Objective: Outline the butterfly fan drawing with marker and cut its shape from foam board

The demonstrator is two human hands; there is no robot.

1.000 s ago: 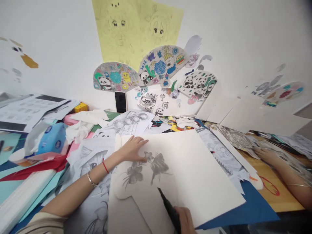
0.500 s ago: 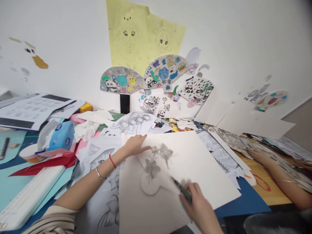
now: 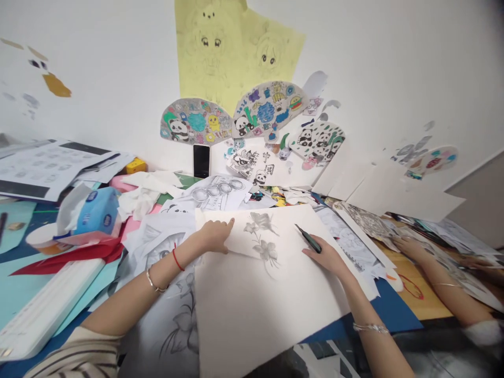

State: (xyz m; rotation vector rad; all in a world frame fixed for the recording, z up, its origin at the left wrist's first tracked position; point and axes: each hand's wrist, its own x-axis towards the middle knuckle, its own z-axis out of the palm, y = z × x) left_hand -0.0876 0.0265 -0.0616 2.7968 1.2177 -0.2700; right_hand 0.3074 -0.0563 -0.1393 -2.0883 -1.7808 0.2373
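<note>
A large white sheet lies in front of me. On it rests a smaller piece of paper with a grey pencil drawing of flowers and a butterfly. My left hand presses on its upper left part, index finger and thumb spread apart, other fingers partly hidden. My right hand is closed around a dark green utility knife, its dark tip pointing up and left, right of the drawing. Whether the blade is out cannot be made out.
Pencil drawings lie under the sheet's left side. A blue tissue pack, a tape roll and a white long box stand left. A phone leans on the wall. At right, another person's arm rests on a wooden board.
My right hand has moved up and right with the utility knife, away from the drawing's lower edge. The small drawing has shifted and turned. My left hand has moved slightly, still on the paper.
</note>
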